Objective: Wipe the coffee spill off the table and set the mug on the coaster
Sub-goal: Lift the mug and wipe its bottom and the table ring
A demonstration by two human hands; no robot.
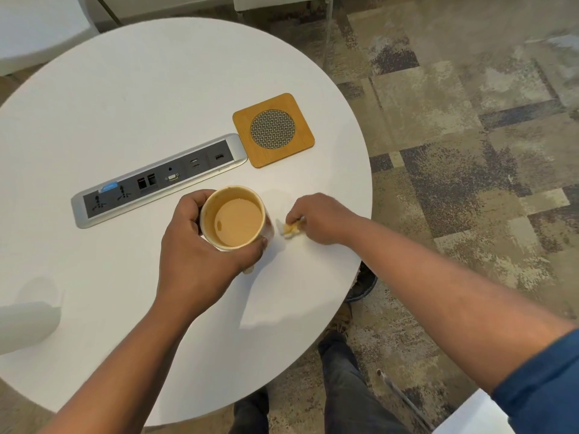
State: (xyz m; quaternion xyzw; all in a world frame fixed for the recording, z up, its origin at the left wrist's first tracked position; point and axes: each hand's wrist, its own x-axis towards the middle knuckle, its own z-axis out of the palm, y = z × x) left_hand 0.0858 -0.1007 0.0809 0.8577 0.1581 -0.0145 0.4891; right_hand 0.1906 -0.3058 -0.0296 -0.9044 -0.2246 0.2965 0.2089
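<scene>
Fingers (293,218) of the right hand (319,219) are pinching a stained tissue wad (290,230) on the tabletop (125,104), left hand (200,245) is wrapping the full mug (236,218) short of the coaster (272,130), risking slosh if tilted.

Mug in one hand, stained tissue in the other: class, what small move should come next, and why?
Probably carry the mug, gripped by the left hand, over to the empty coaster. The right hand pinches a coffee-stained tissue, and no spill shows on the table beside it.
</scene>
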